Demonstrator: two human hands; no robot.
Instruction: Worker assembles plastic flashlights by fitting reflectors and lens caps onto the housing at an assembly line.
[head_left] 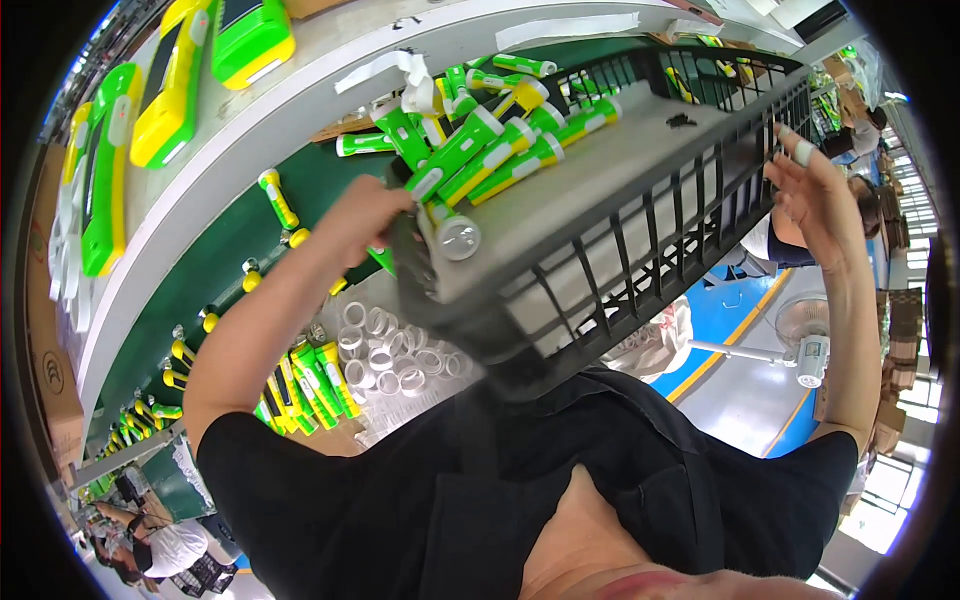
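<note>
A black slatted plastic crate (650, 240) with a grey sheet (640, 150) along its inside is held up tilted in front of my chest. My left hand (372, 212) grips its left end. At the right end, my right hand (812, 190), with white tape round one finger, holds the outer wall with bent fingers. Green and yellow flashlights (505, 160) are heaped at the crate's left and far side. Which lie inside and which on the bench beyond is hard to tell. One flashlight's clear round lens (459, 238) faces me beside my left hand.
Below the crate are a pile of clear rings (385, 350) and a row of flashlights (315, 385). More flashlights (278, 198) stand along the green bench (225, 235). Larger green and yellow lamps (170, 85) sit on the shelf. At right are a fan (812, 350) and another person (785, 235).
</note>
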